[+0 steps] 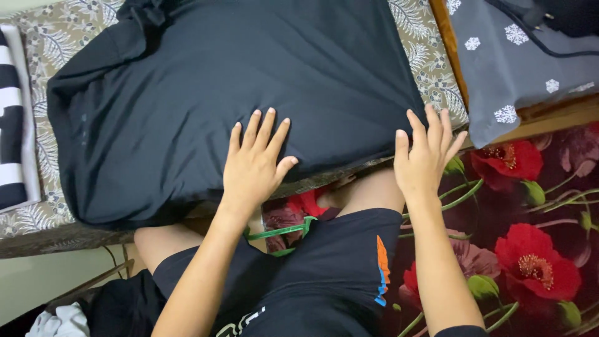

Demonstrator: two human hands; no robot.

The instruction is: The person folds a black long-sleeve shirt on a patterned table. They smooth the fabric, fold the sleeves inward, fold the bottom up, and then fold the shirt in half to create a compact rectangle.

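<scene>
A black garment [206, 81] lies spread flat over a mattress with a leaf-patterned sheet [430, 68]. My left hand [256, 163] rests palm down on the garment's near edge, fingers spread. At the garment's right near corner my right hand [426, 157] is flat too, its fingers apart and partly on the sheet's edge. Neither hand grips anything. My knees in black shorts [324, 274] show below the mattress edge.
A black-and-white striped cloth [12, 118] lies at the far left of the mattress. A grey cloth with white snowflakes [518, 62] sits at the upper right. A dark rug with red flowers [536, 249] covers the floor on the right. Loose clothes [62, 318] lie at bottom left.
</scene>
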